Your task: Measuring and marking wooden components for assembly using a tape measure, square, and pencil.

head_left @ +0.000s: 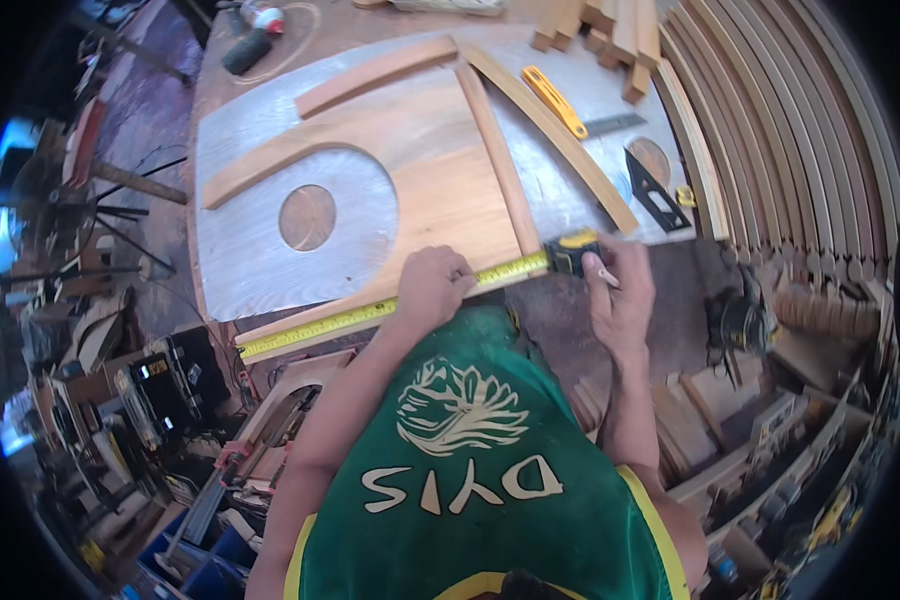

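Observation:
A yellow tape measure blade (320, 328) is stretched along the near edge of a wooden panel (450, 160) with a curved cut-out. My left hand (432, 290) has its fingers curled over the blade, midway along that edge. At the panel's right corner, my right hand (625, 300) grips the black-and-yellow tape measure case (573, 252). A thin pale stick, perhaps a pencil (600, 268), pokes out between its fingers. Narrow wooden strips (498, 160) lie along the panel's right side, and a curved wooden piece (375, 75) lies at its far side.
A silvery sheet (240, 240) lies under the panel. To the right are a yellow utility knife (554, 100), a black triangular square (656, 192) and stacked wood blocks (625, 40). Long strips (770, 120) stand far right. A fan (60, 215) and tool boxes (160, 385) are left.

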A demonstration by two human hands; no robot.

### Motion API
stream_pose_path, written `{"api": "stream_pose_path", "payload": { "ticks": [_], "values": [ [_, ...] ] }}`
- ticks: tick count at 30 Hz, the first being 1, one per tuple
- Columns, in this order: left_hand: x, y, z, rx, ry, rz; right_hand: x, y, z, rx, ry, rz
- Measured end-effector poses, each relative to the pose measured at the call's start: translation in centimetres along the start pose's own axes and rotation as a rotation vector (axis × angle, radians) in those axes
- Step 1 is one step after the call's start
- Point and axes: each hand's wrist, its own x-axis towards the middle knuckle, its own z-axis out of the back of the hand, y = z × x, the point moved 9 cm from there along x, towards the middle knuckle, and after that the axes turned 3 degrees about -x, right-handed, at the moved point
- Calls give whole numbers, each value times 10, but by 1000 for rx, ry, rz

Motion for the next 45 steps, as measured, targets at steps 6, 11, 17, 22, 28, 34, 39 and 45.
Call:
{"api": "stream_pose_path", "payload": {
  "ticks": [6,11,17,22,28,34,39,45],
  "values": [
    [-10,-9,4,76,-78,-73,19,-41,-33,-294,170,-87],
    [4,-9,23,146,-122,-97,35,-45,-43,-206,143,-99],
    [105,31,89,347,-203,-15,125,-20,-81,-249,76,-90],
    [177,69,131,222,-222,4,205,11,-116,-324,77,-99],
    [214,92,141,121,-215,26,243,23,-133,-339,32,-64],
    [235,99,142,102,-241,65,276,23,-149,-406,-25,-13],
    [251,100,149,195,-196,0,290,27,-161,-459,53,-122],
    [255,107,151,134,-162,-4,290,33,-159,-566,147,-185]
  ]
}}
